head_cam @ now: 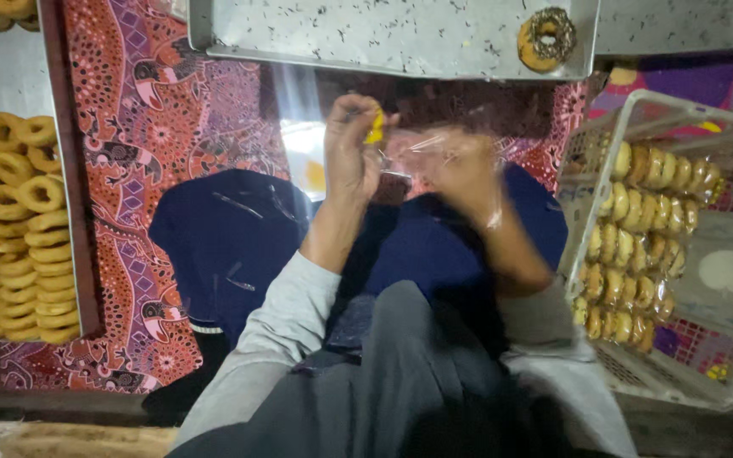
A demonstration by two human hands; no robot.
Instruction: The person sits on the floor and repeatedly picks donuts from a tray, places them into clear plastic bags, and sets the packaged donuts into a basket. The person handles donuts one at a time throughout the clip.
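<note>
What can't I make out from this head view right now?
- Right hand: motion-blurred behind a clear plastic bag, so its grip is unreadable.
- Yellow piece pinched by the left hand: too small and partly covered by fingers to identify.
- Plain doughnuts on the left tray: cut off by the left edge.
- White basket: its right side runs off frame.
- Metal tray: its top is cropped.

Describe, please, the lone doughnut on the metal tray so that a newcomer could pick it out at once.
Look to the grey metal tray at the top of the view, beyond the hands. Near its right end lies one doughnut. Unlike the plain rings stacked on the left and the wrapped ones in the white basket, it has dark sprinkles and lies alone.
</note>
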